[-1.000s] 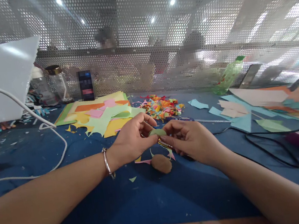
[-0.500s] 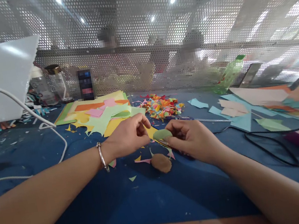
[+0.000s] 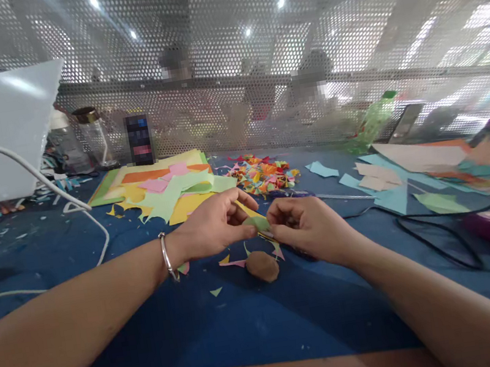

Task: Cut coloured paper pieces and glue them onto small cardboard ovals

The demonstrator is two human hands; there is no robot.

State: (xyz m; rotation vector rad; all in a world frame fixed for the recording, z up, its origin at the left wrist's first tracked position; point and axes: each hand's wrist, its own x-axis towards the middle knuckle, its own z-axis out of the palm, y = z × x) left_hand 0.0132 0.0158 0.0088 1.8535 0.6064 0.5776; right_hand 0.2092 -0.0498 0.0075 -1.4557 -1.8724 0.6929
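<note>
A small rounded piece of green paper (image 3: 257,223) is held between my two hands above the blue table. My right hand (image 3: 305,223) pinches its right edge between thumb and fingers. At the left edge, the thumb of my left hand (image 3: 212,224) presses on it, with the fingers curled above. Below lies a brown oval piece (image 3: 262,266), flat on the table, among pink, yellow and green paper scraps (image 3: 234,264). Just behind my right hand are scissors (image 3: 344,195), their handles partly hidden by it.
Stacked coloured paper sheets (image 3: 157,191) lie behind my left hand, beside a heap of folded paper bits (image 3: 262,174). Blue and pale paper (image 3: 421,155), a black cable (image 3: 441,245) and a green bottle (image 3: 374,119) are on the right. A white cable (image 3: 64,190) runs along the left.
My left hand's thumb has come onto the left edge of the green paper piece. My right hand has shifted slightly left with the piece, which is now more covered by fingers.
</note>
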